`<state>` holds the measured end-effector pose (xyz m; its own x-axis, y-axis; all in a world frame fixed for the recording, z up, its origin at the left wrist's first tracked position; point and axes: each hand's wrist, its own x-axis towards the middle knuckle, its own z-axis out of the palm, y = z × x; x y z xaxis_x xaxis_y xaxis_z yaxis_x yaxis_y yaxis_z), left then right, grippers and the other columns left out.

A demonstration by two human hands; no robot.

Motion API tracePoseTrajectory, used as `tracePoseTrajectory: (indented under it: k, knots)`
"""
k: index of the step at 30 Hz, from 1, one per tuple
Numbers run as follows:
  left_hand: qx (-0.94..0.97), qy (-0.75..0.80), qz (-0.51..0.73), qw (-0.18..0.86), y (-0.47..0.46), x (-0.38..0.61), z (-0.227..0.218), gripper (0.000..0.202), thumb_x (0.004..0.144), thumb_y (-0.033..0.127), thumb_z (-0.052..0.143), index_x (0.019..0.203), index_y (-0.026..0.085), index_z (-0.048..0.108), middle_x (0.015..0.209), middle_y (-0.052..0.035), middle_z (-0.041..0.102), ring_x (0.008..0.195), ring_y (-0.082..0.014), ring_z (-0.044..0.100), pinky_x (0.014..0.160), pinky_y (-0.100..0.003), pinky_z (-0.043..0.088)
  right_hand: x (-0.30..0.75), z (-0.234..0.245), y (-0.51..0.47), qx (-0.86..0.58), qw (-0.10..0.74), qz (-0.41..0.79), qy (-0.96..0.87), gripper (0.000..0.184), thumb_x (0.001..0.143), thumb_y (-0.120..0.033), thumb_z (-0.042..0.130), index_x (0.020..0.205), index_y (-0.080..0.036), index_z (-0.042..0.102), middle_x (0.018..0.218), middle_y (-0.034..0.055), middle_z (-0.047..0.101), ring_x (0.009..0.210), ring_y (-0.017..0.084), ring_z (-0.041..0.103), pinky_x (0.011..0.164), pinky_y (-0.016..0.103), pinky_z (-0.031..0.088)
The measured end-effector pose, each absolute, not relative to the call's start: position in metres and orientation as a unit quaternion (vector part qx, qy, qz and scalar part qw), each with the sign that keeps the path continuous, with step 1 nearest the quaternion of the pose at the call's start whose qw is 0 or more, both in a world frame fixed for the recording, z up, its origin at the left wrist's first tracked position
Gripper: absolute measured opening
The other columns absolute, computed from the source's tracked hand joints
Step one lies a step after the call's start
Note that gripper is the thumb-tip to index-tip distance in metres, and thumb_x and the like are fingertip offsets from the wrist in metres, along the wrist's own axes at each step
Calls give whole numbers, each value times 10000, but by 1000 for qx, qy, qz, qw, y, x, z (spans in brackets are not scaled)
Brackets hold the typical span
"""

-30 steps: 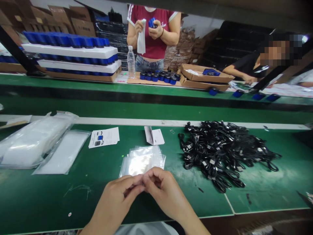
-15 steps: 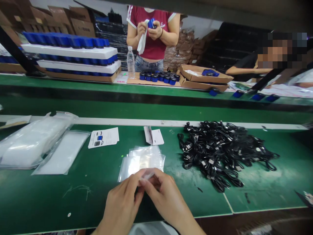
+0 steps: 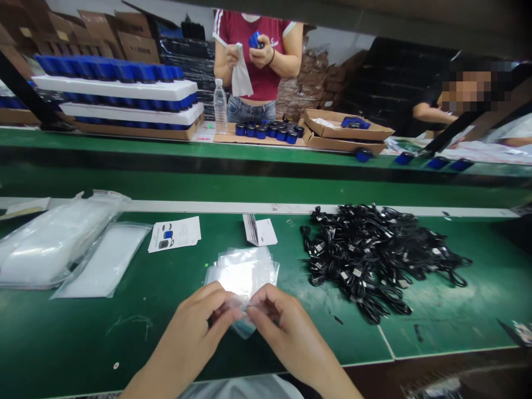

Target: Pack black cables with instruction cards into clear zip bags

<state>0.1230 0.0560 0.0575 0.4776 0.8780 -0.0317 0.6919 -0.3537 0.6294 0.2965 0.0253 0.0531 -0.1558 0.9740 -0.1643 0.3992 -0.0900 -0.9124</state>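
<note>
My left hand [image 3: 205,321] and my right hand [image 3: 282,327] meet near the front of the green bench, each pinching the top of a clear plastic bag [image 3: 244,327]. The bag hangs between my fingertips, and whether its mouth is parted I cannot tell. Just beyond lies a loose pile of clear plastic bags [image 3: 245,269]. Behind that pile a small folded white booklet stack [image 3: 264,231] stands partly fanned. Printed cards [image 3: 177,233] lie to its left. A heap of coiled black cables [image 3: 366,255] covers the bench to the right.
Larger packs of clear bags [image 3: 54,238] lie at the left. Past the white strip, a raised shelf holds blue round items [image 3: 261,132], a water bottle [image 3: 220,108], cardboard trays [image 3: 347,127] and stacked foam trays [image 3: 137,114]. A co-worker [image 3: 270,69] wipes a blue item; another person sits at right.
My hands have drawn slightly apart, and more of the clear bag shows below my fingertips. Across the bench, the co-worker's cloth has moved away from the blue item.
</note>
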Motion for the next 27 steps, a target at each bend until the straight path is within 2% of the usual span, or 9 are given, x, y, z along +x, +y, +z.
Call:
tracePoseTrajectory:
  k: [3, 5, 7, 10, 12, 16, 21, 27]
  knots:
    - [808, 469, 145, 327, 57, 123, 59, 289, 886, 331, 444, 677, 215, 605, 665, 32, 561, 612, -122, 575, 540, -208, 445, 302, 57, 24, -559, 308, 470, -609, 86, 808, -199, 558, 724, -188, 574, 651, -32, 566, 613, 112, 514, 567, 208, 369]
    - [801, 482, 170, 311, 57, 122, 58, 201, 865, 334, 485, 761, 223, 616, 713, 32, 570, 595, -114, 571, 537, -204, 461, 305, 56, 26, -554, 306, 486, -603, 110, 793, -203, 577, 685, -183, 576, 623, -36, 551, 586, 104, 493, 543, 206, 354]
    - [775, 532, 236, 246, 55, 120, 56, 157, 825, 352, 545, 897, 225, 603, 826, 16, 582, 566, -104, 565, 539, -210, 487, 306, 51, 30, -566, 328, 498, -569, 155, 772, -222, 604, 631, -173, 560, 574, -46, 515, 536, 89, 445, 500, 200, 323]
    - [753, 549, 308, 192, 49, 121, 52, 195, 798, 384, 588, 906, 222, 592, 807, 19, 596, 500, -88, 560, 509, -194, 497, 304, 42, 36, -571, 391, 530, -491, 234, 708, -279, 679, 572, -162, 528, 492, -68, 444, 459, 63, 367, 440, 188, 275]
    - [774, 502, 319, 217, 44, 124, 50, 154, 821, 358, 571, 893, 229, 615, 770, 26, 640, 541, -94, 610, 535, -173, 508, 300, 38, 38, -543, 407, 584, -446, 275, 674, -355, 717, 593, -154, 547, 467, -70, 457, 425, 57, 383, 417, 180, 296]
    - [780, 466, 322, 265, 39, 130, 48, 161, 845, 267, 540, 936, 245, 670, 824, 18, 718, 686, -120, 681, 614, -163, 534, 293, 38, 36, -484, 401, 675, -388, 379, 664, -501, 703, 669, -137, 595, 532, -17, 592, 465, 82, 539, 484, 205, 449]
    - [750, 475, 311, 339, 38, 130, 46, 177, 832, 248, 565, 947, 274, 697, 827, 42, 740, 701, -113, 693, 632, -148, 544, 292, 42, 34, -484, 412, 687, -352, 371, 605, -459, 764, 658, -136, 590, 517, -22, 612, 470, 87, 588, 494, 198, 485]
    - [743, 467, 296, 378, 36, 127, 46, 239, 858, 247, 531, 1037, 308, 678, 851, 44, 737, 729, -114, 692, 655, -165, 549, 294, 46, 32, -470, 418, 685, -368, 338, 682, -440, 721, 691, -112, 637, 563, 13, 651, 514, 94, 618, 532, 203, 512]
